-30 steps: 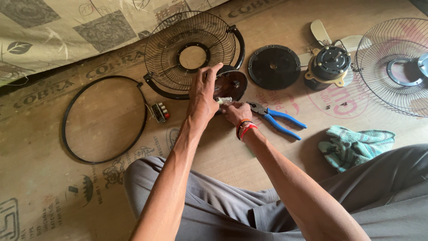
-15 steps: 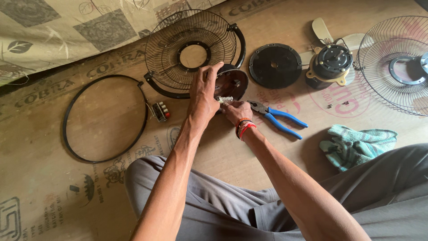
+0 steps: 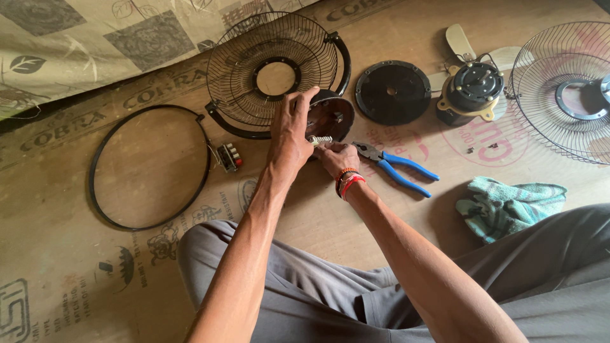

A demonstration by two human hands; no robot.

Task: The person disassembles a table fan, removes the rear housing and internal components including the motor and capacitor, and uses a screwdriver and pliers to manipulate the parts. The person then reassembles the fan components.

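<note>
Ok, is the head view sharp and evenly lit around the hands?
Head view: soft, even light, no glare; left hand, right hand and the small metal part between them are sharp; the pliers cast only a faint shadow; edges bend slightly.

flattened brown printed cardboard sheet [image 3: 76, 267] as floor mat, dk + red logos
</note>
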